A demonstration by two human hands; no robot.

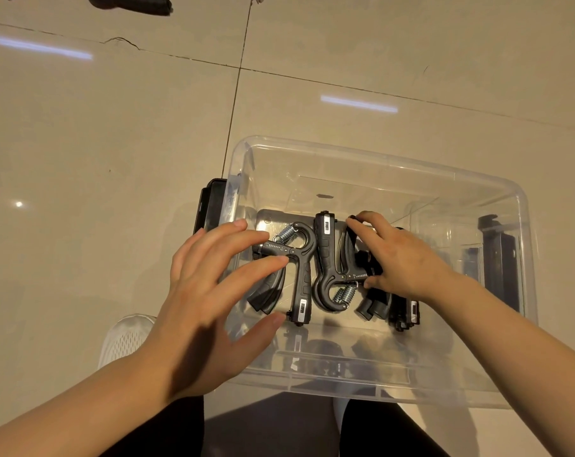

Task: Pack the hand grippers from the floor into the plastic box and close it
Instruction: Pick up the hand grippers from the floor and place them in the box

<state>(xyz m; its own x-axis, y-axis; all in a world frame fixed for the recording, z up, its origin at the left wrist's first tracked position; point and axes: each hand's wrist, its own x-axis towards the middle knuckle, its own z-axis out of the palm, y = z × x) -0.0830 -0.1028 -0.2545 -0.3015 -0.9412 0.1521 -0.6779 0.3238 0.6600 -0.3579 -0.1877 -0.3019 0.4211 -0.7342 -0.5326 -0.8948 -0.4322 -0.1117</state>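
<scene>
Black hand grippers (299,268) lie in a clear plastic box (361,153) on the floor (114,143). The left hand (210,291) hovers with fingers spread, holding nothing. The right hand (398,255) grips one gripper (375,305).

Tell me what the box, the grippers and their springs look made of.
Box: clear glossy plastic; the floor shows through its walls. Grippers: matte black moulded plastic, apparently, perhaps rubbery on the ribbed handles. Springs: bare metal, by their silvery shine.

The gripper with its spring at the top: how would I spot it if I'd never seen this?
Find the clear box on the floor. Three grippers lie in it; take the left gripper, under the left hand. Its spring points away from the person, while the middle gripper beside it has its spring nearest them.
</scene>
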